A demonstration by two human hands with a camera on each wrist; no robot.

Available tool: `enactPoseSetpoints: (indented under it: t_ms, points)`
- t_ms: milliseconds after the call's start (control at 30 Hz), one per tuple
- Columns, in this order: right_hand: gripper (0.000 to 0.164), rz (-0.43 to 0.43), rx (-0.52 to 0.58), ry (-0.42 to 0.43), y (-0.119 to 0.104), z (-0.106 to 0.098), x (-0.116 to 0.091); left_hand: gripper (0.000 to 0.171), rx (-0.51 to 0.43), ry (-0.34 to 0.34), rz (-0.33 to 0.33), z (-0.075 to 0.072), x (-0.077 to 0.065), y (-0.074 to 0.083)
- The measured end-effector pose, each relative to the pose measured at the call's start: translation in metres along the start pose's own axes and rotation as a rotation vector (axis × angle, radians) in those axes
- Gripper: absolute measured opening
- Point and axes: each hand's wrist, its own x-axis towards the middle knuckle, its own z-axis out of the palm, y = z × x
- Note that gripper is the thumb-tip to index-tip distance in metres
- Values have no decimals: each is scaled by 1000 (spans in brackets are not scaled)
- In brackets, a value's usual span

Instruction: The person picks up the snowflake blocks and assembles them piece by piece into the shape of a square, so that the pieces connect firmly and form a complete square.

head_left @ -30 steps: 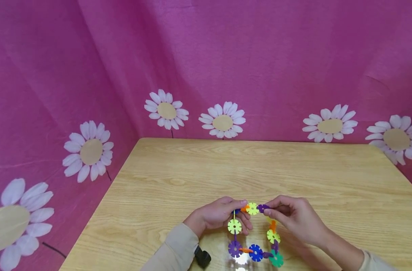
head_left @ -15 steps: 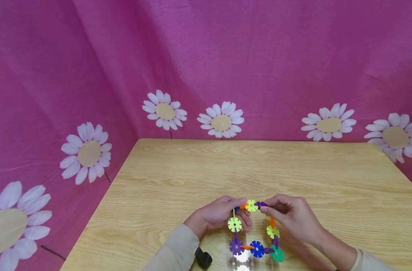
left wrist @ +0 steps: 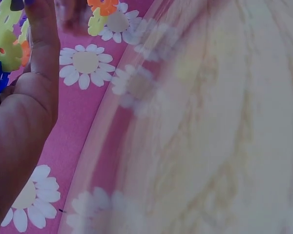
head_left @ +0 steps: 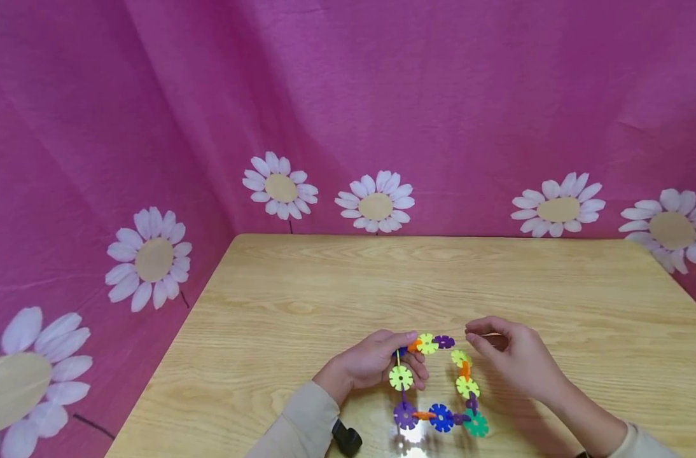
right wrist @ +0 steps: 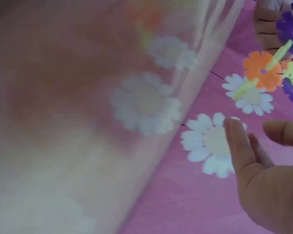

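Observation:
A chain of notched plastic flower discs hangs in a squarish ring, with a gap at its upper right corner. A purple disc [head_left: 444, 342] ends one side of the gap and a yellow disc [head_left: 460, 358] ends the other. My left hand [head_left: 364, 364] grips the chain at its upper left corner, thumb over a blue disc [left wrist: 0, 77]. Just right of the gap is my right hand [head_left: 516, 356], apart from the chain. In the right wrist view its thumb and fingers stand apart with nothing between them, below an orange disc [right wrist: 262, 70].
Wood-grain table top [head_left: 336, 286] lies under both hands, with a bright light reflection below the chain. Pink cloth [head_left: 439, 108] printed with white daisies stands behind and at the left. A black object [head_left: 347, 439] sits by the left sleeve.
My right hand has let go of the purple disc and moved away to the right. A gap now shows between the purple and yellow end discs. The left hand keeps its grip.

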Motion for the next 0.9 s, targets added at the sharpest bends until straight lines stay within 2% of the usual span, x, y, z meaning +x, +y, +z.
enactPoseSetpoints:
  t_ms: [100, 200, 300, 400, 500, 667, 900]
  points:
    - [25, 161, 20, -99, 9, -1, 2, 46, -2, 0, 3, 2, 0, 0]
    - [38, 292, 134, -243, 15, -2, 2, 46, -7, 0, 4, 3, 1, 0]
    - [41, 370, 260, -374, 20, -4, 2, 46, -7, 4, 6, 3, 2, 0]
    - [39, 392, 360, -463, 23, -7, 2, 46, -1, 13, 6, 2, 2, -1]
    - [40, 385, 414, -483, 24, -10, 1, 48, 8, 28, 5, 0, 1, -2]
    - [40, 382, 484, -448, 24, -14, 0, 53, 2, 62, -4, -2, 2, -3]
    - [33, 359, 572, -433, 24, -13, -1, 45, -3, 93, -28, -2, 4, -4]
